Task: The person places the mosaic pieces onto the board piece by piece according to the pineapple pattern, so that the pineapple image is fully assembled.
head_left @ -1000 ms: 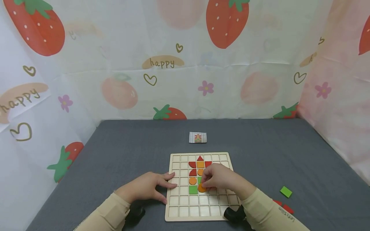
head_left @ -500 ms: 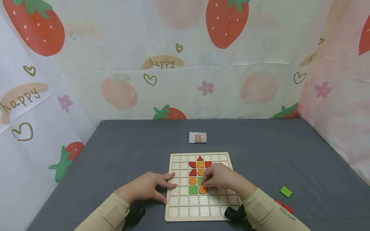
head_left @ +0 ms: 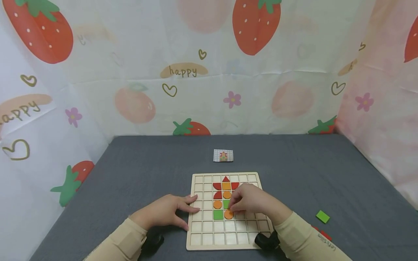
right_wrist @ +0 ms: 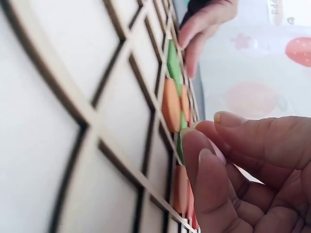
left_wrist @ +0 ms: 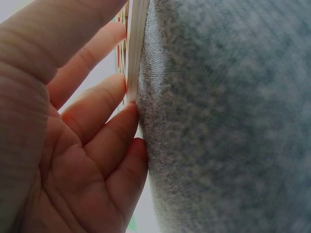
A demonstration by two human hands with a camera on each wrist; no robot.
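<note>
A pale wooden grid board (head_left: pixel 209 239) lies on the dark table. The left hand (head_left: pixel 168 210) rests along its left edge, fingers spread, fingertips touching the rim. Over the right of the pattern is the right hand (head_left: pixel 253 203), thumb and fingers curled close together, with nothing visible between them. By its fingertips an orange disc (head_left: pixel 229 214) lies flat in a cell, beside a green square (head_left: pixel 218 214). Above are another orange disc (head_left: pixel 217 204), red pieces (head_left: pixel 217 186), an orange square (head_left: pixel 226 186) and a red triangle (head_left: pixel 226 179). The right hand hides some cells.
Behind the board lies a small pattern card (head_left: pixel 223 155). To the right are a loose green square (head_left: pixel 323 216) and red pieces (head_left: pixel 326 235), partly hidden by the right sleeve. A fruit-print cloth (head_left: pixel 202 101) hangs behind the table.
The orange disc that the right fingers pinched has settled flat into its cell. The right hand has shifted slightly right, off the disc. The left hand has stayed at the board's edge.
</note>
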